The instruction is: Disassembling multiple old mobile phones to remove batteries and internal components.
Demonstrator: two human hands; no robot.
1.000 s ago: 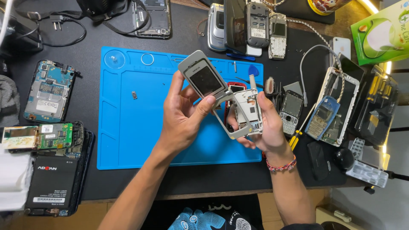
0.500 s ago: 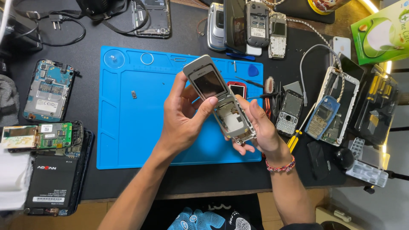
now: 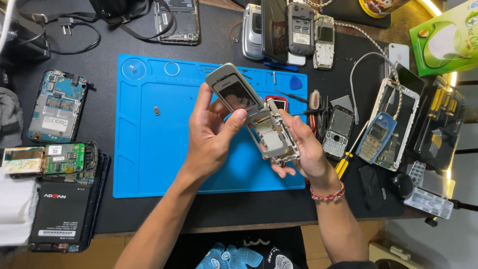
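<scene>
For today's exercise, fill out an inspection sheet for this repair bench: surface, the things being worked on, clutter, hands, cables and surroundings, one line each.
Surface: blue work mat on a dark tabletop; a small loose part lies on the mat.
Job's things: grey flip phone, opened out, lower half stripped to its frame, held above the mat.
Clutter: opened phones and a green circuit board to the left; several old phones along the top; keypad phone, yellow-handled screwdriver and brush to the right.
Hands: left hand grips the screen half; right hand supports the lower half.
Cables: black plug lead top left; white cable at right.
Surroundings: green box top right.
</scene>
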